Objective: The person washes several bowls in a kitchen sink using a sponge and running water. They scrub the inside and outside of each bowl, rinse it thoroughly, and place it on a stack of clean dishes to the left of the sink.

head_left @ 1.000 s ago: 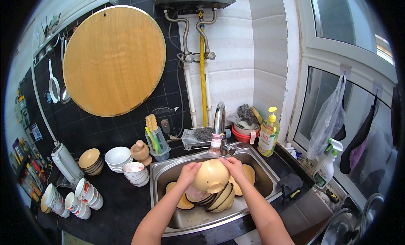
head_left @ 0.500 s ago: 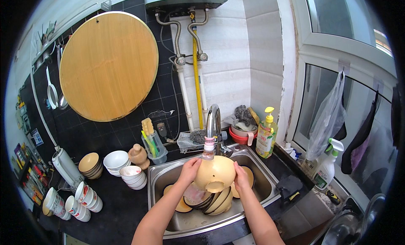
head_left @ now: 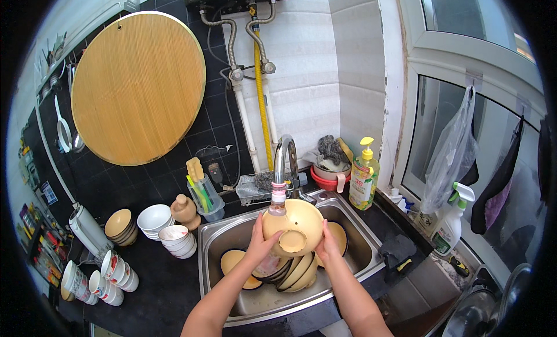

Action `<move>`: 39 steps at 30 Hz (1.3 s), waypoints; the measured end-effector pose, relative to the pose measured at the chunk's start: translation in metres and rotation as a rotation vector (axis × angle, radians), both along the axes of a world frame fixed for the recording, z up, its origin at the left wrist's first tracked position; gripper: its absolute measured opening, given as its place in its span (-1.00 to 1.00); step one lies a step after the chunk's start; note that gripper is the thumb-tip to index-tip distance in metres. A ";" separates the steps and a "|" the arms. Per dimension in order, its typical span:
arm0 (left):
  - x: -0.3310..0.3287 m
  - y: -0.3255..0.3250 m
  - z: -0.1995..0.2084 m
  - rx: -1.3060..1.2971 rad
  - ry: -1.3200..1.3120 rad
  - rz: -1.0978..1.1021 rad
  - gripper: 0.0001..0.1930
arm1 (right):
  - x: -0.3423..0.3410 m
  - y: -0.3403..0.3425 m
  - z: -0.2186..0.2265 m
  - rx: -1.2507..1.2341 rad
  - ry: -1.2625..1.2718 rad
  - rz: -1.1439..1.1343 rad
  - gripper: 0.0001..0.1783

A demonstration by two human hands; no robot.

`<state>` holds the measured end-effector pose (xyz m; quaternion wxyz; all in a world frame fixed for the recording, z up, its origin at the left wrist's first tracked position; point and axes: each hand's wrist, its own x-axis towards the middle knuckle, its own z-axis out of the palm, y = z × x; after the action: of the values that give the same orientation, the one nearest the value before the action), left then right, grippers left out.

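Between my two hands a yellow bowl (head_left: 301, 216) is held right beneath the faucet (head_left: 279, 180), its footed underside turned toward me. My left hand (head_left: 260, 242) grips the bowl's left side, thumb near the foot ring. At the right side, my right hand (head_left: 329, 244) has its fingers wrapped on the rim. Below, a tilted stack of yellow bowls with dark rims (head_left: 299, 275) lies in the steel sink (head_left: 241, 312). Single yellow bowls rest at the sink's left (head_left: 232, 260) and right, partly hidden by my arms and the held bowl.
White bowls (head_left: 155, 217), a stack of yellow bowls (head_left: 119, 224) and printed cups (head_left: 110, 267) stand on the black counter at left. Behind the sink are a utensil holder (head_left: 210, 206) and red basin (head_left: 332, 182). A yellow-pump soap bottle (head_left: 364, 177) and spray bottle (head_left: 448, 224) stand at right.
The bowl has turned in my hands, so its foot ring now faces more toward me. My left hand has slid lower along its side. The view has shifted slightly.
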<state>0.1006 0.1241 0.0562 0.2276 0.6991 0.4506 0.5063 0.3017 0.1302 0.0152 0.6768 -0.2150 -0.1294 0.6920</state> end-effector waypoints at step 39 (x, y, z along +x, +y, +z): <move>0.027 -0.008 -0.042 -0.225 0.141 0.295 -0.42 | 0.009 0.014 -0.044 -0.244 -0.044 -0.022 -0.63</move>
<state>0.1276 0.1161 0.0143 0.1954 0.6292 0.6169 0.4305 0.3102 0.1439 -0.0284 0.6500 -0.3123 -0.0566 0.6904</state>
